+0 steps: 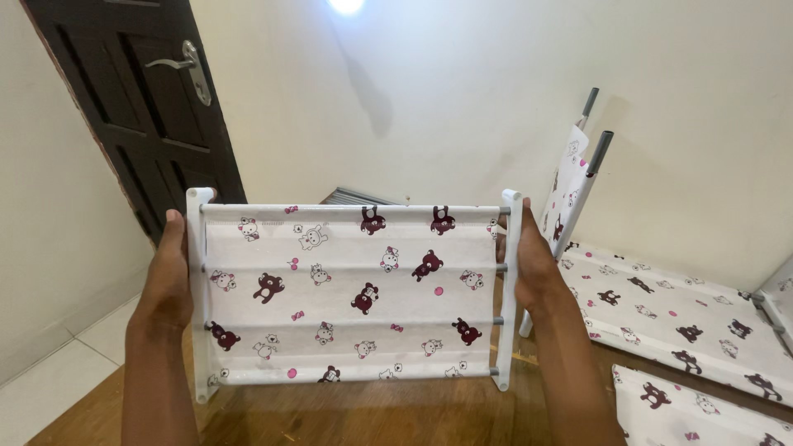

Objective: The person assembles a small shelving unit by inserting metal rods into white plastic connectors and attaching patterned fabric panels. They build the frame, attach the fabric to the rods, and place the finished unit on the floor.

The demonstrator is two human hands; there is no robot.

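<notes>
A fabric shelf panel (355, 293) printed with bears is held up, tilted, above the wooden table (396, 417). The left hand (169, 277) clamps its left white end bar, the right hand (529, 268) its right bar; both forearms reach up from the near edge. More printed panels (677, 318) lie at right.

white fabric shelf panel printed with dark-red bears and pink dots, on white plastic end bars and grey rods (351, 295) | held level, face up, long side 9-to-3 o'clock | raised above wooden floor
</notes>
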